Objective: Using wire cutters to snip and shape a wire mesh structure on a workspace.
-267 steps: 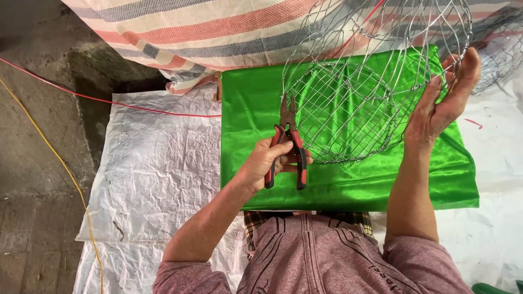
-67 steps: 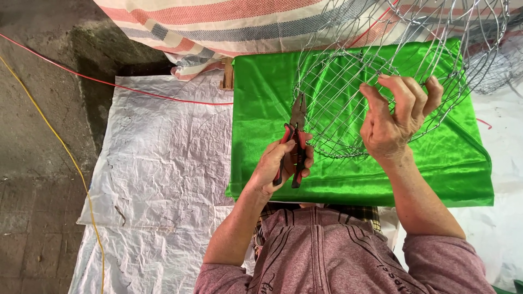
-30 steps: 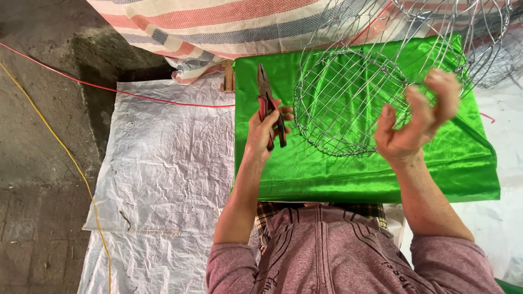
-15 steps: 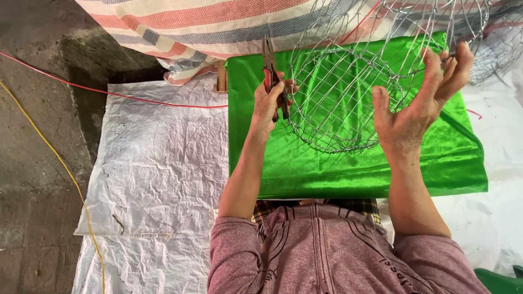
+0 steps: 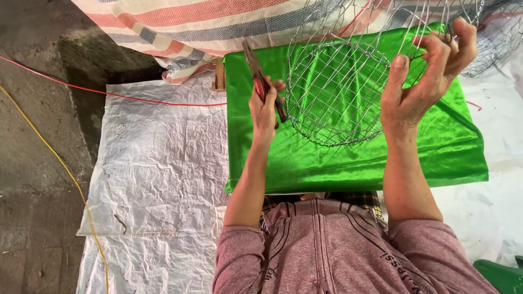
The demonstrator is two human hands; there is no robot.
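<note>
A round wire mesh basket (image 5: 348, 81) hangs in the air over a shiny green cloth (image 5: 348, 158). My right hand (image 5: 422, 81) grips the basket's wires on its right side, fingers hooked through the mesh. To the left of the basket, my left hand (image 5: 265, 109) holds red-handled pliers (image 5: 260, 81), jaws pointing up and away, close to the basket's left rim. I cannot tell whether the pliers touch the wire.
A white woven sheet (image 5: 158, 163) covers the ground on the left. A striped red, blue and white tarp (image 5: 218, 22) lies beyond it. A red cord (image 5: 109, 92) and a yellow cord (image 5: 60, 163) run across the concrete floor. A green plastic object (image 5: 504, 275) sits at bottom right.
My left hand has raised the pliers from below the basket up to its left rim. My right hand shifted its hold higher on the basket's right side.
</note>
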